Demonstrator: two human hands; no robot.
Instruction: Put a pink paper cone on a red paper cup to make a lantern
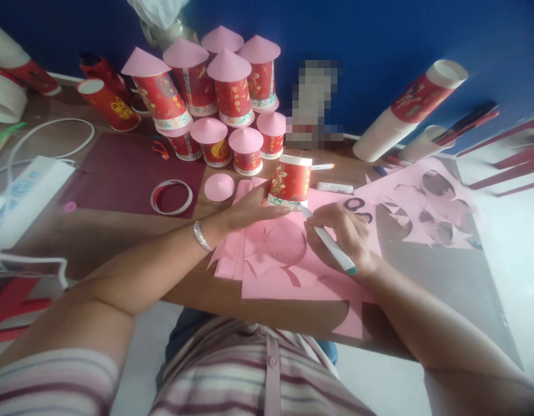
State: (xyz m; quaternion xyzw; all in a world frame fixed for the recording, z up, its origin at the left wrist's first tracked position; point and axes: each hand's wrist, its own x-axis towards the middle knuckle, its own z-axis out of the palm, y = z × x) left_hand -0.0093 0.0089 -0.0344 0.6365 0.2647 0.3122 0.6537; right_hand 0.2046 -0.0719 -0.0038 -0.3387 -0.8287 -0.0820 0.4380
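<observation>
My left hand (253, 209) is wrapped round a short red paper tube (291, 180) with a white top rim and green line drawing along its white lower band. In my right hand (342, 228) is a white marker (333, 248) with a green end, its tip against the tube's lower band. Pink paper sheets (288, 283) with drawn and cut curves lie beneath both hands. A small pink paper cone (219, 188) rests left of the tube. Black scissor handles (358, 209) show just right of my right hand.
Several red tubes with pink cone roofs (230, 86) stand at the back. A white ring (171, 197) lies on a dark red sheet (128, 173). Tall tubes (407, 112), a pen cup (426, 141) and cut pink scraps (426, 202) are at right. A power strip (33, 199) sits at left.
</observation>
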